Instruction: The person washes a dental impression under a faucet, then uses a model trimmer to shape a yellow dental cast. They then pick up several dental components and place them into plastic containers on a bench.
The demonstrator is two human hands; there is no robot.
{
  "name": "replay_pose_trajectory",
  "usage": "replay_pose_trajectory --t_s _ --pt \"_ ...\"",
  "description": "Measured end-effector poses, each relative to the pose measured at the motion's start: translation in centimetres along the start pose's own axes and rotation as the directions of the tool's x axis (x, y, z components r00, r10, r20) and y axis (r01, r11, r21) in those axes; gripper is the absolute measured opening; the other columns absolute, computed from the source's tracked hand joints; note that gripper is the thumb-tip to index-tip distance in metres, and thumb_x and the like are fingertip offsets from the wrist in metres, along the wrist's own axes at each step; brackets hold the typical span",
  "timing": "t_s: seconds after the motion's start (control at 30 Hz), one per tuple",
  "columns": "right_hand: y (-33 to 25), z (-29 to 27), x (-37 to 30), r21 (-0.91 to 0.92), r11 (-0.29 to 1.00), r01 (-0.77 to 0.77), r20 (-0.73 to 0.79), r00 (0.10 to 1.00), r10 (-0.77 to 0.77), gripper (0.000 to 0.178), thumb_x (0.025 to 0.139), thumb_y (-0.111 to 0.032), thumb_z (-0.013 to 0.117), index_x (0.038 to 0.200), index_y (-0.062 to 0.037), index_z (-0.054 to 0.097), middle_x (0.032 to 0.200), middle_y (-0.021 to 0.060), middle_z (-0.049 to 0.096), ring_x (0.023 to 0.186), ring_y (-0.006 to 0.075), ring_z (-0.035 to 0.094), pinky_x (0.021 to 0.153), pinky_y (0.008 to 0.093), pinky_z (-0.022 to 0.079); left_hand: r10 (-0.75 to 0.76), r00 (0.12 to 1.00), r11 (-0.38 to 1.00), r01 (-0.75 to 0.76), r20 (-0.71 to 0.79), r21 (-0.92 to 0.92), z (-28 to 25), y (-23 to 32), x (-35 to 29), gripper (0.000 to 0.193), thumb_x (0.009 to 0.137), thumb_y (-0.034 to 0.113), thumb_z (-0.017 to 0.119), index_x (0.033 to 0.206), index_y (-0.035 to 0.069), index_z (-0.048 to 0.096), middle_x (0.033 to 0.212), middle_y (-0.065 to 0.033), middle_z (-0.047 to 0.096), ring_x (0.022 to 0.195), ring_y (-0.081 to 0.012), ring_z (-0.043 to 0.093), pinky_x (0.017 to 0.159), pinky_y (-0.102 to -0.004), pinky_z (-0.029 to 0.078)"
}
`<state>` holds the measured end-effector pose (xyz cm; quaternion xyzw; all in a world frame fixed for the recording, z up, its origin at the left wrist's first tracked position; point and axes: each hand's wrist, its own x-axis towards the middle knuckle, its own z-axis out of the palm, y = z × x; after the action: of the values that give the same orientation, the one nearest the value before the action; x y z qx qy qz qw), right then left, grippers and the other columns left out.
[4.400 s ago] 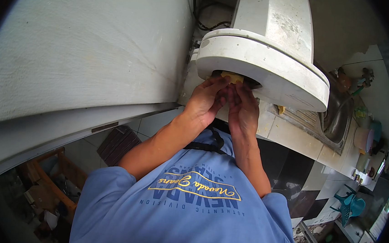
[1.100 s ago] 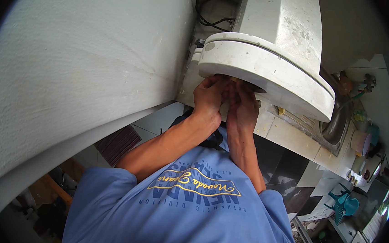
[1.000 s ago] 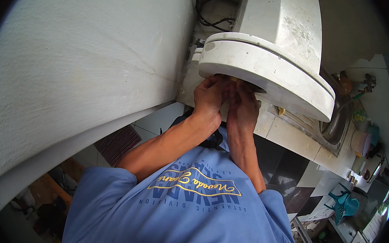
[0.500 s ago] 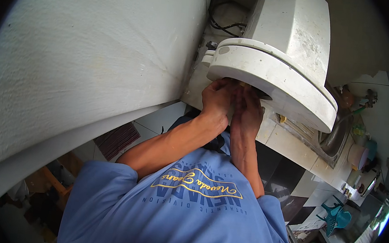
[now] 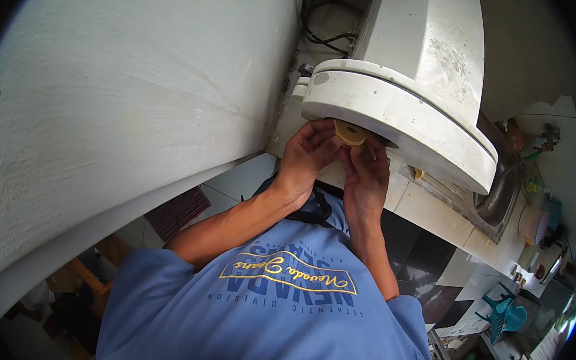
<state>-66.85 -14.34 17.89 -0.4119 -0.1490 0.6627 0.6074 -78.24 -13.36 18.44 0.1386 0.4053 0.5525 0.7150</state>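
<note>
- Position of the disc: the yellow disc (image 5: 350,133) sits between both hands, just below the front rim of the white machine (image 5: 402,106), beside the dark opening (image 5: 387,143) on its underside.
- Left hand (image 5: 307,158): the fingers pinch the left edge of the disc, thumb toward the wearer.
- Right hand (image 5: 370,180): the fingers pinch the right edge; their exact contact is partly hidden.
- Grip: hold the disc by its rim at opposite sides, with equal, light pressure. One-sided force would probably tip it.
- Face: leave the dark centre uncovered, so that the tilt can be read. Whether it is a hole or a recess cannot be told.
- Clearance: hold the knuckles away from the edge of the opening; space under the rim appears tight.
- Support: steady both wrists near the bench (image 5: 434,210), forearms relaxed.
- Safety: verify that the machine is off before fingers enter the opening; its power state cannot be told here.
</note>
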Motion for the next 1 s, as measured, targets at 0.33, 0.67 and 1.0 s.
replay_pose_trajectory --t_s 0.33,0.67,1.0 --pt "0.2 0.2 1.3 0.045 0.998 -0.048 -0.118 0.992 0.053 0.020 0.089 -0.004 0.060 0.108 -0.0011 0.055 0.104 0.0081 0.061 0.100 0.0178 0.061 0.088 0.0295 0.051 -0.115 0.971 0.993 0.109 -0.209 -0.041 1.1 -0.3 1.0 0.024 0.086 0.013 0.068 0.105 0.008 0.056 0.095 -0.0014 0.062 0.089 -0.0103 0.060 0.082 -0.0278 0.048" --pt "0.0 0.9 1.7 0.075 0.997 -0.036 -0.171 0.984 0.048 0.020 0.088 -0.001 0.061 0.107 0.0036 0.056 0.107 0.0103 0.061 0.104 0.0204 0.059 0.098 0.0329 0.047 -0.171 0.946 0.985 0.157 -0.277 -0.072 2.0 0.0 1.5 0.015 0.084 0.013 0.069 0.097 0.011 0.060 0.088 0.0007 0.063 0.084 -0.0097 0.059 0.077 -0.0263 0.045" --pt "0.0 1.0 1.6 0.073 0.997 -0.020 -0.175 0.984 0.033 0.024 0.088 -0.002 0.060 0.111 0.0048 0.056 0.110 0.0108 0.061 0.106 0.0203 0.058 0.099 0.0334 0.046 -0.195 0.936 0.980 0.179 -0.294 -0.082 2.2 0.1 1.7 0.015 0.084 0.011 0.068 0.098 0.011 0.061 0.088 0.0003 0.063 0.084 -0.0106 0.059 0.081 -0.0276 0.045"
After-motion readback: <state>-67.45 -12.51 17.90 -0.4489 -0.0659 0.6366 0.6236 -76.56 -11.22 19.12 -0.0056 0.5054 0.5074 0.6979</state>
